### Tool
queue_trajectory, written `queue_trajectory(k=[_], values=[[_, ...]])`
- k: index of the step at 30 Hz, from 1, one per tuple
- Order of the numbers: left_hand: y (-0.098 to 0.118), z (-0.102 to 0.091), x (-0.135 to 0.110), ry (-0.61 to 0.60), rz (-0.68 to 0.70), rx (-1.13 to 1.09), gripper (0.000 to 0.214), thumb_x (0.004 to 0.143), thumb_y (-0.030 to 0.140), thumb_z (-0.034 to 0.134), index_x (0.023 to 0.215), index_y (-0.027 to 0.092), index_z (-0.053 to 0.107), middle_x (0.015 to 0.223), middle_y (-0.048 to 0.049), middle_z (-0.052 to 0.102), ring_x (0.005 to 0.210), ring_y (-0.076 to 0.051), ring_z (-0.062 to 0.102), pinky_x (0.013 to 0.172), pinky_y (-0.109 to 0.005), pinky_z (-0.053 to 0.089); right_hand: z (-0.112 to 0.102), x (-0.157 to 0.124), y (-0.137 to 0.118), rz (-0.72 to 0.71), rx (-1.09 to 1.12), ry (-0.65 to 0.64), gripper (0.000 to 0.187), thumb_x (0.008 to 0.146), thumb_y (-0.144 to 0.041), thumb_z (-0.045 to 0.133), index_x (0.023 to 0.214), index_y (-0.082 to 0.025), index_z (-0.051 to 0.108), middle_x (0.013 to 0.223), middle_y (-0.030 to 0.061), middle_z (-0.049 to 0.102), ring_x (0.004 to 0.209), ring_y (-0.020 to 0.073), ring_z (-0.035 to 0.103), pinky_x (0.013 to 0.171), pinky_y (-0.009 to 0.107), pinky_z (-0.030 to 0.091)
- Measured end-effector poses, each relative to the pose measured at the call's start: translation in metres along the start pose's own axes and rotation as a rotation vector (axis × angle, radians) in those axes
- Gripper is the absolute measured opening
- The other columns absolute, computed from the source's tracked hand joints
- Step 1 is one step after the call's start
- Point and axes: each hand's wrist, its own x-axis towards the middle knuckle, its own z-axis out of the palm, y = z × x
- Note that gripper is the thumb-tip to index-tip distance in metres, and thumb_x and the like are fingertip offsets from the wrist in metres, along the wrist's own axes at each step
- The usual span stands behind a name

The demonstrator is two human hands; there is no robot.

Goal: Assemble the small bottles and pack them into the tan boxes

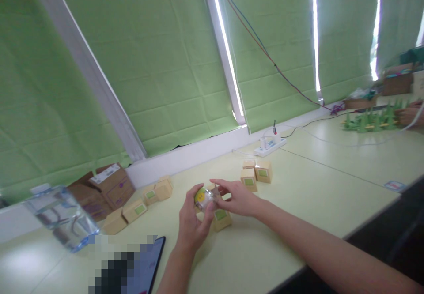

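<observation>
My left hand (194, 223) is closed around a small shiny, clear-and-white item (204, 198) with a yellow and green label; its exact kind is too blurred to tell. From the other side my right hand (240, 197) reaches in, its thumb and fingers bent onto the item's right end. Just below and behind the hands stands a small tan carton (221, 221) with a green label, partly covered by them. Further back, beyond the right hand, several similar small cartons (249, 181) stand grouped.
More small cartons (134, 210) stand at left, by an open brown cardboard box (114, 186) and a large water bottle (64, 216). A partly pixelated tablet (155, 258) lies in front. A power strip (270, 146) sits near the wall. Another person's hand (410, 114) is beside green spiky pieces (371, 119).
</observation>
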Motion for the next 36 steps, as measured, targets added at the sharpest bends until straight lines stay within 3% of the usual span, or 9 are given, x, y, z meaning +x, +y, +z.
queue_trajectory(k=[3, 8, 15, 24, 36], values=[[-0.001, -0.002, 0.002, -0.003, 0.055, 0.015, 0.046, 0.086, 0.031, 0.057, 0.128, 0.018, 0.044, 0.116, -0.0109, 0.059, 0.100, -0.024, 0.061, 0.088, -0.037, 0.050, -0.003, 0.001, 0.001, -0.021, -0.059, 0.033, 0.050, 0.087, -0.026, 0.057, 0.137, -0.022, 0.051, 0.100, 0.0056, 0.073, 0.091, 0.0195, 0.070, 0.084, 0.035, 0.056], [0.000, -0.002, 0.007, -0.083, 0.089, -0.010, 0.047, 0.085, 0.025, 0.060, 0.129, 0.020, 0.044, 0.117, -0.0103, 0.057, 0.108, -0.024, 0.057, 0.093, -0.038, 0.047, -0.003, 0.003, 0.004, -0.007, -0.068, 0.018, 0.045, 0.091, -0.024, 0.049, 0.136, -0.023, 0.052, 0.100, 0.0050, 0.073, 0.085, 0.0187, 0.071, 0.078, 0.033, 0.057], [-0.001, -0.001, 0.010, -0.161, 0.098, -0.099, 0.044, 0.084, 0.017, 0.059, 0.126, 0.023, 0.047, 0.122, -0.0096, 0.056, 0.116, -0.025, 0.053, 0.100, -0.041, 0.043, -0.004, 0.003, 0.006, 0.017, -0.025, 0.007, 0.048, 0.091, -0.020, 0.047, 0.139, -0.025, 0.049, 0.108, 0.0049, 0.072, 0.089, 0.0189, 0.070, 0.081, 0.034, 0.057], [-0.008, -0.006, 0.008, -0.273, 0.063, -0.106, 0.042, 0.089, 0.023, 0.055, 0.131, 0.029, 0.053, 0.133, -0.0093, 0.051, 0.127, -0.026, 0.046, 0.107, -0.045, 0.038, -0.005, 0.003, 0.004, -0.009, -0.073, -0.009, 0.055, 0.088, -0.016, 0.047, 0.143, -0.022, 0.045, 0.111, 0.0053, 0.071, 0.094, 0.0199, 0.068, 0.089, 0.037, 0.053], [-0.016, 0.000, 0.008, -0.186, 0.035, -0.161, 0.031, 0.089, 0.022, 0.057, 0.120, 0.026, 0.060, 0.129, -0.0083, 0.060, 0.125, -0.024, 0.053, 0.107, -0.045, 0.040, -0.005, 0.005, 0.012, 0.024, -0.001, 0.006, 0.052, 0.090, -0.021, 0.047, 0.142, -0.024, 0.046, 0.116, 0.0051, 0.070, 0.097, 0.0200, 0.067, 0.094, 0.040, 0.051]])
